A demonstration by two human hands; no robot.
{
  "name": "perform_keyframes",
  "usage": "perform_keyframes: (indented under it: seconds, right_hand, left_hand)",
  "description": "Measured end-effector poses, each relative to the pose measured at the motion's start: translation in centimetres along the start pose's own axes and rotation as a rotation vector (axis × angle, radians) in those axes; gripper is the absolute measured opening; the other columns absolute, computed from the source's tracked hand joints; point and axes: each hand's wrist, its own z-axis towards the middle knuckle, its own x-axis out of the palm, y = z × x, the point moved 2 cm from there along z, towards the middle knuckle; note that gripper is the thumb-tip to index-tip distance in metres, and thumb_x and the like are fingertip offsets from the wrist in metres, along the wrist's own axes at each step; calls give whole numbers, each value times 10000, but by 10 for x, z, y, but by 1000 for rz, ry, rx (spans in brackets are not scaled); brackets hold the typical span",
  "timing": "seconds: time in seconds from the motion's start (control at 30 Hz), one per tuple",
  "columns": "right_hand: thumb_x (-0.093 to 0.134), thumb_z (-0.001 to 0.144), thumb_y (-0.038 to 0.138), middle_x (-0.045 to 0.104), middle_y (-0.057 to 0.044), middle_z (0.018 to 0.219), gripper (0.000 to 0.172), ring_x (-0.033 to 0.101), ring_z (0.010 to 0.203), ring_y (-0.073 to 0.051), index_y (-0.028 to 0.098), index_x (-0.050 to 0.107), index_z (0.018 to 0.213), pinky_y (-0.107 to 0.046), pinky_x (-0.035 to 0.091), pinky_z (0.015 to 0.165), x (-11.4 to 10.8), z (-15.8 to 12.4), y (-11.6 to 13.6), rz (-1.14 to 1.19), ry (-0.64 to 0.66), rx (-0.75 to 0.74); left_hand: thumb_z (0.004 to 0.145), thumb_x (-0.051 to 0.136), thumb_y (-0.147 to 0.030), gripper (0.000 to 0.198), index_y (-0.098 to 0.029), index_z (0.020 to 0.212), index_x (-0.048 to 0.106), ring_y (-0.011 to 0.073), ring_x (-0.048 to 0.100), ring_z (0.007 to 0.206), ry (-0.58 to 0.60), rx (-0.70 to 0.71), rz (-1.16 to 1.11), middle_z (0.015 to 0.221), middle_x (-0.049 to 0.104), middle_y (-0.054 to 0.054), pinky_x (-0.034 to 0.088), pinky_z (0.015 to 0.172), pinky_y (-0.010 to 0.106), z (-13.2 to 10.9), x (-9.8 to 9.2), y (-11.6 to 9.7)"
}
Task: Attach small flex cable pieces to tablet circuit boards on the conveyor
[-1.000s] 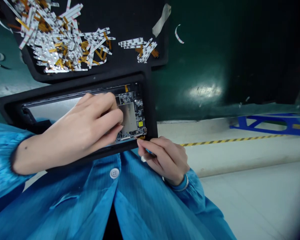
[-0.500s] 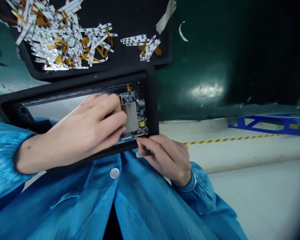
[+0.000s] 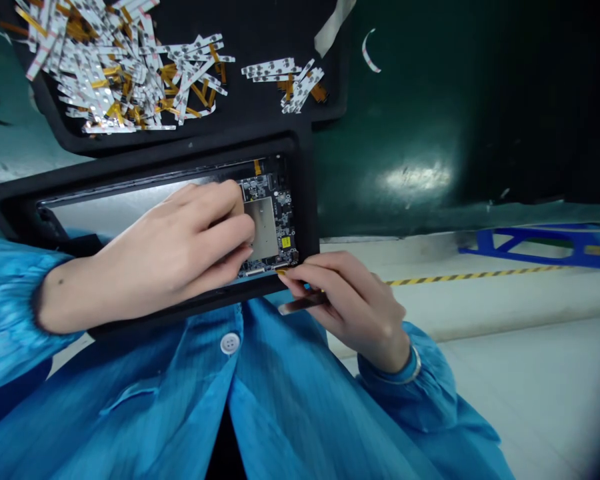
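Note:
An opened tablet (image 3: 120, 208) lies in a black padded tray (image 3: 307, 193), its circuit board (image 3: 283, 217) bare at the right end. My left hand (image 3: 180, 243) rests across the tablet with curled fingers at the board's metal shield (image 3: 261, 228); whatever its fingertips hold is hidden. At the board's lower right corner, my right hand (image 3: 353, 300) has its thumb and forefinger closed at a small orange flex cable (image 3: 281, 272). A slim metal tool with a flat grey end, resembling tweezers (image 3: 300, 305), is tucked in that same hand.
Behind the tablet, a second black tray (image 3: 260, 27) carries a heap of white and orange flex strips (image 3: 115, 73) and a smaller group of strips (image 3: 300, 87). A curled paper scrap (image 3: 370, 52) lies on the green tabletop (image 3: 405, 127). Beyond its edge is a blue frame (image 3: 525, 247).
My right hand has shifted slightly right and turned, so more of the metal tool and the orange cable shows. My left hand has stayed nearly in place.

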Motion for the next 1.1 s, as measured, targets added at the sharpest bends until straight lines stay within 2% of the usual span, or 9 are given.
perform_keyframes:
  seconds: [0.07, 0.17, 0.3, 0.43, 0.7, 0.8, 0.9, 1.0, 1.1]
  right_hand:
    - [619, 969, 115, 682, -59, 910, 57, 652, 745, -125, 123, 630, 1025, -223, 525, 571, -1, 0, -1, -45, 13, -75]
    - [555, 958, 34, 696, -87, 934, 162, 675, 750, -145, 97, 619, 1093, -238, 574, 615, 0, 0, -3, -83, 44, -158]
    - [530, 962, 50, 699, -125, 943, 159, 695, 766, -182, 43, 611, 1098, -270, 612, 624, 1, 2, -3, -86, 82, -189]
    - [521, 951, 30, 691, -113, 912, 147, 683, 737, -171, 43, 617, 1061, -263, 598, 598, 3, 3, -2, -93, 45, -186]
    - [533, 945, 24, 671, -48, 852, 135, 608, 642, -121, 134, 605, 972, -253, 494, 522, 13, 0, -3, -121, -95, -139]
    - [571, 967, 77, 651, -34, 849, 97, 576, 642, -108, 158, 595, 919, -241, 464, 530, 13, 0, -6, -12, -92, -64]
    - [624, 947, 80, 631, -36, 892, 85, 570, 709, -102, 154, 613, 905, -217, 466, 576, 11, -1, -11, 208, -36, 24]
    - [679, 918, 107, 616, -20, 928, 88, 541, 661, -85, 178, 643, 957, -209, 459, 545, 7, 0, -18, 408, -21, 102]
    - [719, 892, 164, 604, -11, 903, 88, 521, 625, -96, 205, 647, 922, -230, 427, 496, 3, 0, -26, 512, -98, 200]
  left_hand:
    - [1026, 450, -234, 203, -120, 915, 577, 224, 520, 825, -1, 3, -7, 905, 522, 101, 415, 725, 361, 0, 0, 0]
    - [1022, 465, -234, 204, -110, 913, 584, 226, 522, 827, -15, 9, 0, 910, 529, 104, 420, 725, 365, 1, -1, -1]
    - [1028, 443, -239, 209, -120, 968, 605, 245, 524, 852, 1, 66, 23, 924, 536, 106, 413, 730, 373, 1, 0, -1]
    - [1030, 392, -194, 228, -152, 1082, 610, 221, 470, 803, 35, 153, -25, 926, 536, 84, 367, 714, 355, 0, 2, -1]
    - [1063, 357, -245, 313, -211, 1217, 626, 212, 502, 810, 83, 200, 29, 933, 558, 68, 300, 691, 376, 1, 5, 1]
    - [1049, 402, -196, 266, -200, 1147, 649, 221, 499, 827, 92, 292, 205, 933, 556, 66, 282, 664, 377, 0, 6, -5]
    - [1038, 355, -137, 310, -194, 1048, 660, 223, 517, 828, 134, 349, 393, 895, 542, 60, 308, 641, 380, 0, 7, -12]
    - [1031, 314, -123, 350, -217, 983, 647, 219, 533, 819, 161, 359, 452, 855, 522, 58, 314, 621, 377, 1, 7, -16]
    - [1025, 311, -136, 351, -260, 1037, 639, 231, 530, 837, 190, 363, 472, 922, 545, 64, 314, 626, 374, 0, 7, -15]
